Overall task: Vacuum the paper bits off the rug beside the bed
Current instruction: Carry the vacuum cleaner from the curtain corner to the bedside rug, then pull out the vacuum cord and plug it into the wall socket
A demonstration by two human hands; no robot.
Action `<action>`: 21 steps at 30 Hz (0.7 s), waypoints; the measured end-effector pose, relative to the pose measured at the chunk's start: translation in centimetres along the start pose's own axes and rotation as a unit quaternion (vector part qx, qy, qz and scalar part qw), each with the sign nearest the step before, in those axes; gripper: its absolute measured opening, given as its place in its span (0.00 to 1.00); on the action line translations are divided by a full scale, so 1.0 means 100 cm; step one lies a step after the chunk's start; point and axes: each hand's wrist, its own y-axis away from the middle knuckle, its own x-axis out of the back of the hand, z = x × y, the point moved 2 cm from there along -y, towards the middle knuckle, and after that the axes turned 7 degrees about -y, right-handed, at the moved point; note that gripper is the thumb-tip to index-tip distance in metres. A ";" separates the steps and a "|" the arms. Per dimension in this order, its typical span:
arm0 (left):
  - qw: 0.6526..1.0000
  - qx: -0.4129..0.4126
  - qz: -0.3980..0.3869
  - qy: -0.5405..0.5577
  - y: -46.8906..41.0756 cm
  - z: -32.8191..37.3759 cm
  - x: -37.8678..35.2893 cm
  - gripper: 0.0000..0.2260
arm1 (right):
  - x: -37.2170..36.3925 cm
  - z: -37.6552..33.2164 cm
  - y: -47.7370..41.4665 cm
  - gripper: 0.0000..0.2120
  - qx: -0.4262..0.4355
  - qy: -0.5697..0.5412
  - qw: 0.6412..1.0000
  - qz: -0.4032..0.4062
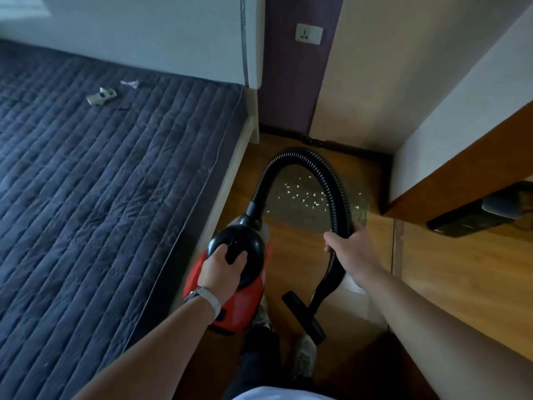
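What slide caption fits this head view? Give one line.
Left hand carries the vacuum, right hand grips the hose; paper bits still dot the rug.

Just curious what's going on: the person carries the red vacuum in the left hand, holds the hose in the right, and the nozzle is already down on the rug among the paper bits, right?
Not quite. The head view shows the nozzle hanging near the person's feet, short of the rug and its paper bits. The left hand does carry the red vacuum, and the right hand holds the hose.

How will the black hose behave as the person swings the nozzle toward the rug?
The hose is ribbed and already arches in a loop, so it probably flexes and sags rather than steering stiffly. The nozzle hangs below the right hand, so it may swing. The paper bits look light enough to scatter.
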 end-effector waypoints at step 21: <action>0.988 0.148 -0.020 0.027 -0.247 -0.033 -0.091 0.19 | -0.105 0.040 -0.245 0.09 -0.098 0.002 0.994 -0.041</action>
